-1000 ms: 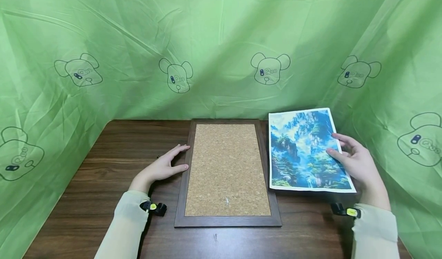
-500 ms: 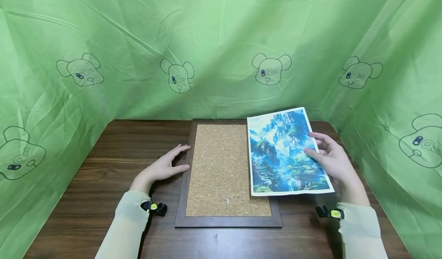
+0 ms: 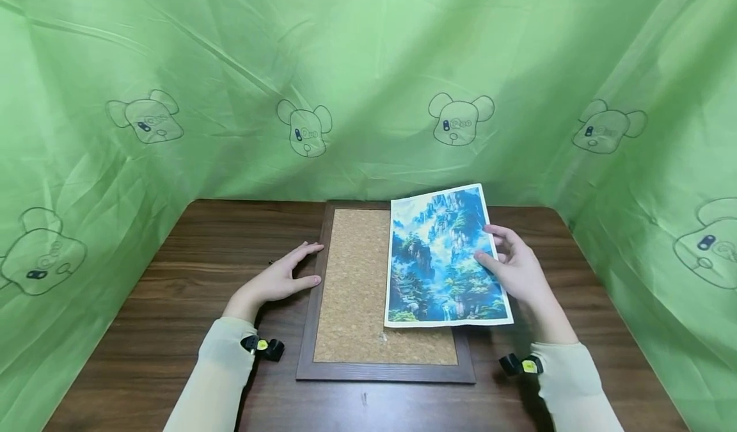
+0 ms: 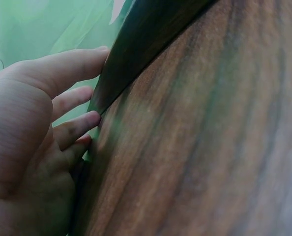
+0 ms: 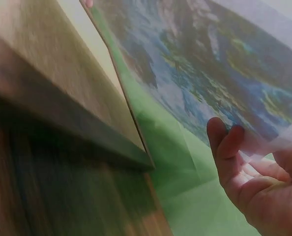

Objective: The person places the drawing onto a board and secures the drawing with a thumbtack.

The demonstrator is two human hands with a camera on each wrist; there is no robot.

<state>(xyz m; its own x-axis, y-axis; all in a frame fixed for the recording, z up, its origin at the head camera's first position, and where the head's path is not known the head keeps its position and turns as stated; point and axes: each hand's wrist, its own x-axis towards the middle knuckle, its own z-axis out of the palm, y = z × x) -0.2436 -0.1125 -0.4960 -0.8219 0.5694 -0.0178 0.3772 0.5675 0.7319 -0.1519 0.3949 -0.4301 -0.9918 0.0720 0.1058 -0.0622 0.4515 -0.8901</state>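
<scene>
A dark wooden frame with a cork panel (image 3: 354, 278) lies flat on the table. My left hand (image 3: 276, 281) touches the left side of the frame, thumb and fingers extended; the left wrist view shows those fingertips against the dark frame edge (image 4: 131, 46). On the other side, my right hand (image 3: 515, 265) pinches the right edge of a printed landscape picture (image 3: 443, 259) with a white border. This sheet is held above the right part of the cork, slightly tilted. In the right wrist view, fingers (image 5: 224, 137) support its underside, and a gap separates the sheet from the frame.
The brown wood-grain table (image 3: 190, 272) extends on both sides of the frame. A green curtain (image 3: 368, 86) with bear-head outlines hangs behind and at both sides. A small dark speck (image 3: 270, 262) lies left of the frame.
My right hand has carried the picture leftward, from beside the frame to over the right part of the cork. The left hand has stayed at the frame's left side.
</scene>
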